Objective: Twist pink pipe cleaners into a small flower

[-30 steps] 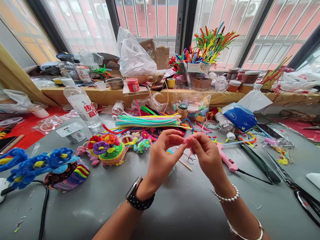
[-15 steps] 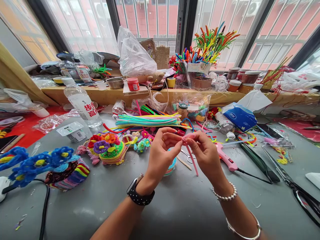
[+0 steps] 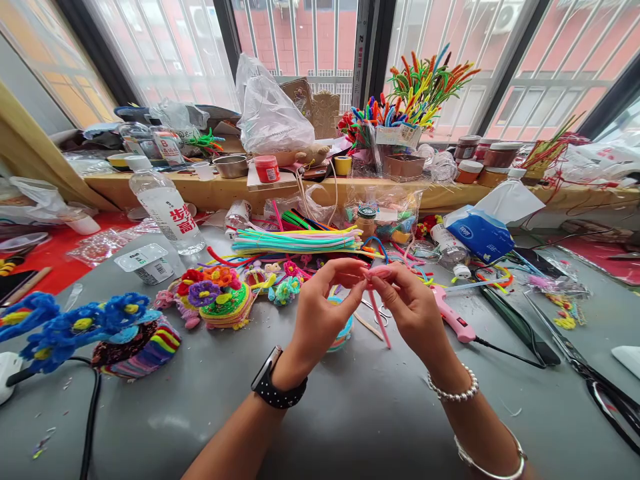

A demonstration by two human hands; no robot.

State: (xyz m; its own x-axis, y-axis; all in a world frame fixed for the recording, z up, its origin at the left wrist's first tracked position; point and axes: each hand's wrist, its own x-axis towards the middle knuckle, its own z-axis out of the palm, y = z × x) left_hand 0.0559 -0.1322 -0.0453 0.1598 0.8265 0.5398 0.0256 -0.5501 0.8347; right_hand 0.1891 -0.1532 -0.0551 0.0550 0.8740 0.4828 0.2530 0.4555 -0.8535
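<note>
A pink pipe cleaner [image 3: 379, 319] is pinched at its upper end between the fingertips of the left hand [image 3: 320, 313] and the right hand [image 3: 413, 310], its free end hanging above the grey table [image 3: 360, 413]. A pink glue gun [image 3: 453, 319] is noted just right of the hands, with a bundle of pastel pipe cleaners [image 3: 297, 241] beyond.

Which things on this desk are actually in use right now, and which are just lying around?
In use: pink pipe cleaner, pinched by left hand and right hand.
Lying about: glue gun, water bottle, tissue pack, blue flowers, scissors.
</note>
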